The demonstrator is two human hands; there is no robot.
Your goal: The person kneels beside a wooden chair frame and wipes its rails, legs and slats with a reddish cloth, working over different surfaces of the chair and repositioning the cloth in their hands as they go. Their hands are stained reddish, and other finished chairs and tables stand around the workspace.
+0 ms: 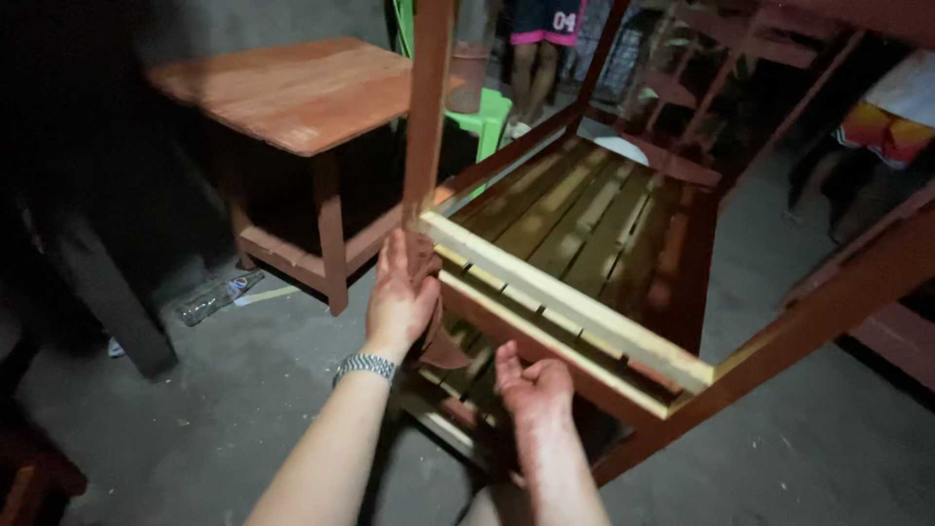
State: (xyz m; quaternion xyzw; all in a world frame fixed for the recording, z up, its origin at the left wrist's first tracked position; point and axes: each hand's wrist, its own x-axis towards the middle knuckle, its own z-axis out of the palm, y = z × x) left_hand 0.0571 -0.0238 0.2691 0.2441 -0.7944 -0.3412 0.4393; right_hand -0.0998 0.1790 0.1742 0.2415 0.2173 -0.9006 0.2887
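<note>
— Surroundings?

— A red-brown wooden table (292, 93) stands behind to the left, a clear plastic bottle (216, 297) lying on the concrete floor (243, 409) by its leg. A green plastic stool (482, 117) sits beyond. More stained frames crowd the upper right.

— Anything obscured?

— The left side is dark. A bystander's legs (531, 68) are cut off at the top edge.

— The hands?

— The slatted wooden rack (584, 244) lies tilted, centre frame. The left hand (401, 297) presses a reddish rag (438, 341) against the rack's corner post, fingers extended. The right hand (534, 385) is open, palm up, just under the unpainted front rail, holding nothing; contact cannot be confirmed.
</note>
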